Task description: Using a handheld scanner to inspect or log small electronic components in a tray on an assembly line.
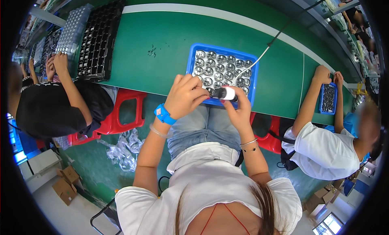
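Over the near edge of a blue tray (189, 66), my two hands come close together. My right hand (240, 111) is closed around a small white-and-black cylindrical piece (229, 93), its black end toward the left. My left hand (185, 95), wearing a blue wrist strap, pinches close to that black end; whatever is between its fingertips is too small to name. Rows of shiny, round silvery parts (219, 67) fill the tray. A white cable (259, 58) hangs down from above to the tray; its lower end is hidden by my right hand and the piece.
Small dark bits (152, 51) lie scattered on the green table (158, 68). A black compartment tray (99, 40) stands at the left. Co-workers sit on both sides; the right one works over a small blue tray (328, 98). Red stools (129, 109) and plastic wrapping (125, 150) are below.
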